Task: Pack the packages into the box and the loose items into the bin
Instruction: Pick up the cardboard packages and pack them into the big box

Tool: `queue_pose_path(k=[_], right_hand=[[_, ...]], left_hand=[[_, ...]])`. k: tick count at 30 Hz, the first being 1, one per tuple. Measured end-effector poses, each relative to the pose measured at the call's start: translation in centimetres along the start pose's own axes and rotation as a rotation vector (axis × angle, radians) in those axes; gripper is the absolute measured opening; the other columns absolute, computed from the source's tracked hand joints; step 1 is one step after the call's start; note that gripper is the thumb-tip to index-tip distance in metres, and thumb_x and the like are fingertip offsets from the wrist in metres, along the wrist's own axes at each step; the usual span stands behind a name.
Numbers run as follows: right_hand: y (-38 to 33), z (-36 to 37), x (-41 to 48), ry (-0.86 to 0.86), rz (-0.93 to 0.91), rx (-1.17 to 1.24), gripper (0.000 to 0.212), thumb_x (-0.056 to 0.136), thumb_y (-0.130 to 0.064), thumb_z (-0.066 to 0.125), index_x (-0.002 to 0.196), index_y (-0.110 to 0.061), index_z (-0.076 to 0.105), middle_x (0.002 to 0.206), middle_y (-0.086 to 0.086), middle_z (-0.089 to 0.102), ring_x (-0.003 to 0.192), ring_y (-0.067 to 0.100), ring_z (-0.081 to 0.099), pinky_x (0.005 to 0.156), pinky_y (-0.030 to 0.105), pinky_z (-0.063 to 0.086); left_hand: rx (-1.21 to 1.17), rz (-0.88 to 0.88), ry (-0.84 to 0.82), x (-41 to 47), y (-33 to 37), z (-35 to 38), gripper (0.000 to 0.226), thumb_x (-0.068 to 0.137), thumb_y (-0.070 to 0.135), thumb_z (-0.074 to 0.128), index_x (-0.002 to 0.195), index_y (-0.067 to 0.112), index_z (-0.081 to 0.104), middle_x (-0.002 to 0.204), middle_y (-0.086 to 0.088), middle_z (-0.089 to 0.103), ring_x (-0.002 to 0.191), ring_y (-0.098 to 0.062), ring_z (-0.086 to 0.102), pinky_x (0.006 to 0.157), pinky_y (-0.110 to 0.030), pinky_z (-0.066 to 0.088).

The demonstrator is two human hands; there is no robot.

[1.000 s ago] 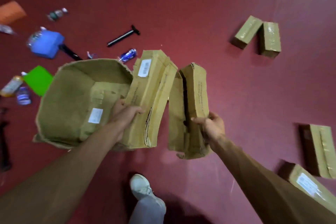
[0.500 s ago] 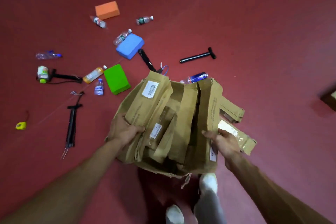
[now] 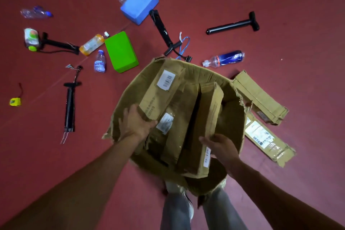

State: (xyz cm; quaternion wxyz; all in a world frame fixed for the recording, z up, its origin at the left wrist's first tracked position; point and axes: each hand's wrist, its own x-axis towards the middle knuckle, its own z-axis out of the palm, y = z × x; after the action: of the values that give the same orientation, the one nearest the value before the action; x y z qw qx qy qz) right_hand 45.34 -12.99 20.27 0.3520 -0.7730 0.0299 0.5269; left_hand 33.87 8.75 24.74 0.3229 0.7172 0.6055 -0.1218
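Note:
A torn open cardboard box point(image 3: 203, 72) stands on the red floor in front of my feet. Several long brown packages lie inside it. My left hand point(image 3: 137, 123) grips the near end of the left package with a barcode label point(image 3: 160, 91), which leans tilted inside the box. My right hand point(image 3: 219, 145) holds the near end of the right package point(image 3: 207, 117), also inside the box. Two more packages point(image 3: 258, 96) point(image 3: 265, 139) lie on the floor just right of the box.
Loose items are scattered beyond the box: a green block point(image 3: 121, 51), a blue block point(image 3: 140, 3), several bottles including a blue one point(image 3: 225, 59), black hand pumps point(image 3: 70, 106) point(image 3: 233, 25), a yellow tape measure point(image 3: 15, 102). My legs stand under the box's near edge.
Both hands have lowered the two packages from above the floor down into the box. The view swung left and down, so the box and loose items now sit closer.

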Motion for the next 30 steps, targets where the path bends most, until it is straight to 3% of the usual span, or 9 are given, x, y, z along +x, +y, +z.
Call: queue_pose_path(k=[3, 7, 10, 14, 17, 19, 21, 26, 30], right_hand=[[-0.5, 1.2, 0.5, -0.046, 0.007, 0.004, 0.013, 0.08, -0.027, 0.073, 0.083, -0.023, 0.061, 0.085, -0.005, 0.067, 0.09, 0.023, 0.065, 0.086, 0.046, 0.056], [-1.5, 1.2, -0.2, -0.021, 0.038, -0.209, 0.027, 0.082, -0.016, 0.07, 0.108, -0.009, 0.066, 0.09, 0.002, 0.063, 0.098, 0.03, 0.064, 0.091, 0.048, 0.052], [-2.5, -0.1, -1.2, 0.019, 0.03, -0.237, 0.02, 0.086, -0.01, 0.063, 0.104, -0.004, 0.069, 0.081, 0.003, 0.065, 0.093, 0.036, 0.067, 0.086, 0.05, 0.054], [-3.2, -3.2, -1.7, 0.033, -0.023, -0.305, 0.02, 0.089, -0.012, 0.06, 0.108, -0.014, 0.066, 0.099, 0.008, 0.068, 0.088, 0.027, 0.066, 0.078, 0.039, 0.055], [-3.0, -7.1, -1.0, 0.048, -0.039, -0.331, 0.025, 0.088, -0.021, 0.065, 0.112, -0.024, 0.061, 0.107, 0.0, 0.065, 0.086, 0.02, 0.065, 0.07, 0.026, 0.053], [-2.2, -10.4, 0.1, 0.081, -0.054, -0.344, 0.02, 0.085, -0.026, 0.067, 0.103, -0.032, 0.06, 0.114, -0.003, 0.065, 0.095, 0.023, 0.065, 0.082, 0.037, 0.054], [-1.2, -14.0, 0.9, 0.12, -0.049, -0.344, 0.021, 0.084, -0.022, 0.069, 0.103, -0.027, 0.062, 0.116, -0.001, 0.065, 0.1, 0.024, 0.063, 0.089, 0.042, 0.053], [1.3, -24.4, 3.1, 0.155, -0.024, -0.383, 0.034, 0.086, -0.02, 0.067, 0.119, -0.016, 0.062, 0.114, 0.002, 0.064, 0.091, 0.02, 0.06, 0.07, 0.025, 0.046], [4.1, -31.1, 6.1, 0.121, -0.031, -0.485, 0.037, 0.087, -0.023, 0.064, 0.123, -0.014, 0.06, 0.118, 0.007, 0.066, 0.106, 0.026, 0.061, 0.085, 0.028, 0.045]], left_hand=[[0.078, 0.013, -0.095, 0.8, -0.5, 0.8, 0.078, 0.072, 0.031, 0.076, 0.141, 0.022, 0.041, 0.145, -0.009, 0.038, 0.133, -0.027, 0.04, 0.115, -0.044, 0.027], [0.022, 0.027, -0.179, 0.7, -0.6, 0.4, 0.063, 0.077, 0.018, 0.071, 0.136, 0.017, 0.049, 0.136, -0.01, 0.045, 0.122, -0.03, 0.05, 0.107, -0.033, 0.039], [-0.035, 0.034, -0.217, 0.4, -0.1, 0.2, 0.055, 0.077, 0.021, 0.069, 0.13, 0.018, 0.053, 0.133, -0.009, 0.052, 0.115, -0.029, 0.056, 0.1, -0.037, 0.045], [-0.125, 0.044, -0.297, -0.5, 1.6, 1.2, 0.046, 0.081, 0.018, 0.065, 0.126, 0.017, 0.055, 0.128, -0.005, 0.058, 0.112, -0.021, 0.056, 0.091, -0.028, 0.041], [-0.195, 0.082, -0.362, -1.5, 3.9, 2.8, 0.042, 0.082, 0.018, 0.064, 0.124, 0.02, 0.056, 0.123, 0.0, 0.06, 0.103, -0.013, 0.056, 0.085, -0.026, 0.04], [-0.208, 0.1, -0.39, -2.3, 6.1, 4.2, 0.041, 0.083, 0.021, 0.063, 0.123, 0.022, 0.055, 0.12, 0.002, 0.059, 0.102, -0.015, 0.058, 0.083, -0.027, 0.042], [-0.22, 0.116, -0.407, -3.5, 8.9, 5.8, 0.039, 0.084, 0.02, 0.063, 0.122, 0.02, 0.056, 0.115, 0.001, 0.058, 0.098, -0.018, 0.059, 0.08, -0.026, 0.043], [-0.234, 0.113, -0.369, -6.2, 17.2, 11.9, 0.034, 0.081, 0.016, 0.066, 0.114, 0.018, 0.062, 0.109, -0.003, 0.064, 0.104, -0.021, 0.06, 0.084, -0.025, 0.042], [-0.253, 0.057, -0.397, -8.7, 23.3, 17.9, 0.038, 0.078, 0.024, 0.066, 0.115, 0.016, 0.061, 0.103, 0.0, 0.062, 0.105, -0.021, 0.06, 0.091, -0.028, 0.045]])
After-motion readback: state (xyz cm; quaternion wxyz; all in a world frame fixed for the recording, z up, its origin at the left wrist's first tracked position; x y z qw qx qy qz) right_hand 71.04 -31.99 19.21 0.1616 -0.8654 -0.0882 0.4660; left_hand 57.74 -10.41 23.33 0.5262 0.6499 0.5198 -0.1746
